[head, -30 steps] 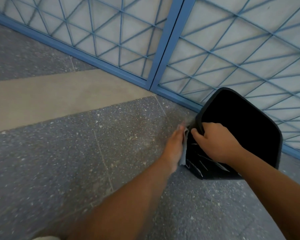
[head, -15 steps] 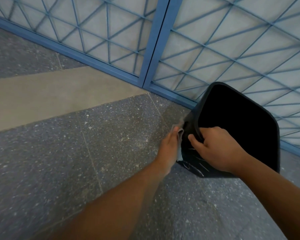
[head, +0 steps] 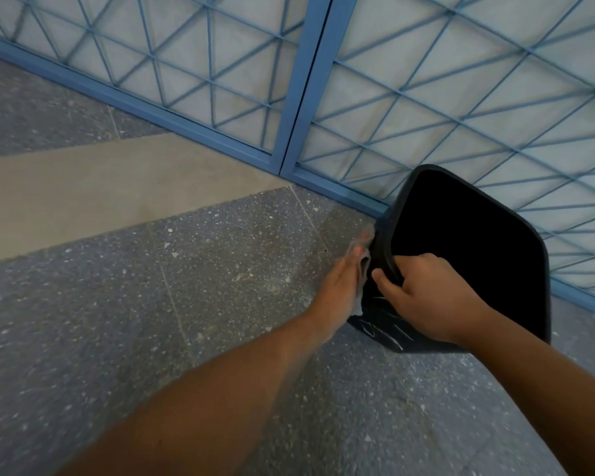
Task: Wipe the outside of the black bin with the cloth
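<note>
A black bin (head: 474,255) with a rounded square mouth stands on the speckled floor next to a blue grille. My right hand (head: 426,297) grips its near rim, fingers curled over the edge into the dark inside. My left hand (head: 340,283) lies flat with straight fingers against the bin's left outer wall, pressing a pale grey cloth (head: 363,266) onto it. Only a thin strip of the cloth shows between my palm and the wall. White scratch marks run over the bin's lower front wall.
A blue metal grille (head: 426,97) with white panels stands right behind the bin, its bottom rail on the floor. A beige floor strip (head: 100,187) crosses the grey terrazzo at the left.
My left hand with the cloth has slid further along the bin's left wall, away from me. My right hand keeps its grip on the rim.
</note>
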`<state>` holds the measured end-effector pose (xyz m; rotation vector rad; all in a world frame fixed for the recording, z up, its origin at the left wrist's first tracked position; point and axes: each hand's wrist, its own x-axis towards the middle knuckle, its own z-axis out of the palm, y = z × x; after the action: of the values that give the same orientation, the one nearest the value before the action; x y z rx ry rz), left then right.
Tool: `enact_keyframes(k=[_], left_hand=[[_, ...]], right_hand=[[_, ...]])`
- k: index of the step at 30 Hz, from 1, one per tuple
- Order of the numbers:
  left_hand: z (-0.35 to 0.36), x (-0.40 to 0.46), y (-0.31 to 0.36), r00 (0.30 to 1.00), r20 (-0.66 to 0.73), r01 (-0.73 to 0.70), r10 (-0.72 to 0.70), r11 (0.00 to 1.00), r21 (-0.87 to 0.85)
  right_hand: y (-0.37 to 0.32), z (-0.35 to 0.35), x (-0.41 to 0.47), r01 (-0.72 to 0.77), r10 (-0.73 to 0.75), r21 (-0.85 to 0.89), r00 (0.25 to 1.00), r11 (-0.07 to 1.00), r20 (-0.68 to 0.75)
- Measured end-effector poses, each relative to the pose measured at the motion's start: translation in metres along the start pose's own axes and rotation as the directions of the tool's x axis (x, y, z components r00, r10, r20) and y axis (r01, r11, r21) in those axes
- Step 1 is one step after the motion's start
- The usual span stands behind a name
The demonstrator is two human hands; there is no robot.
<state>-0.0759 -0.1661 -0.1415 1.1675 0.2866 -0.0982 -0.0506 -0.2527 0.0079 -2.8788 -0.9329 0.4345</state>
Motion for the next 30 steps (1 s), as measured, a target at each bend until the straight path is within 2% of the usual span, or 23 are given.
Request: enact_keyframes(k=[3,7,10,12,15,20,26,28,30], left_hand=[[-0.004,0.008,0.007,0.996,0.007,0.084,-0.084,0.994,-0.066],[0.005,0.000,0.018,1.000,0.010,-0.026,0.027,0.999,-0.029],[-0.005,-0.002,0.010,1.000,-0.008,0.019,-0.019,0.999,0.031],[-0.001,0.000,0.014,0.996,-0.053,0.069,-0.072,0.996,-0.058],[0.009,-0.006,0.017,0.997,-0.073,0.001,-0.005,0.999,-0.050],[-0.008,-0.002,0.001,0.982,-0.136,0.131,-0.131,0.991,-0.013],[0.004,-0.010,0.009,0.998,-0.059,0.005,-0.005,1.000,-0.015],[-0.005,-0.004,0.003,0.995,-0.086,0.057,-0.054,0.998,0.039],[-0.004,0.003,0.008,0.988,-0.116,0.100,-0.100,0.995,-0.004]], right_hand=[[-0.002,-0.001,-0.002,0.007,-0.007,-0.008,1.000,1.000,-0.003],[0.000,0.000,-0.001,0.020,-0.020,0.018,1.000,1.000,-0.002],[0.002,0.001,0.000,0.026,-0.026,0.003,0.999,1.000,-0.022],[0.002,0.001,0.000,0.024,-0.024,0.003,1.000,1.000,-0.020],[0.002,0.001,-0.001,0.028,-0.028,0.006,1.000,1.000,-0.011],[0.001,0.001,-0.002,0.023,-0.024,-0.021,1.000,1.000,-0.018],[0.001,0.001,-0.003,0.035,-0.035,-0.012,0.999,0.999,-0.019],[0.002,0.001,-0.002,0.039,-0.039,-0.026,0.999,0.999,-0.024],[0.001,0.001,-0.002,0.034,-0.034,-0.018,0.999,0.999,-0.019]])
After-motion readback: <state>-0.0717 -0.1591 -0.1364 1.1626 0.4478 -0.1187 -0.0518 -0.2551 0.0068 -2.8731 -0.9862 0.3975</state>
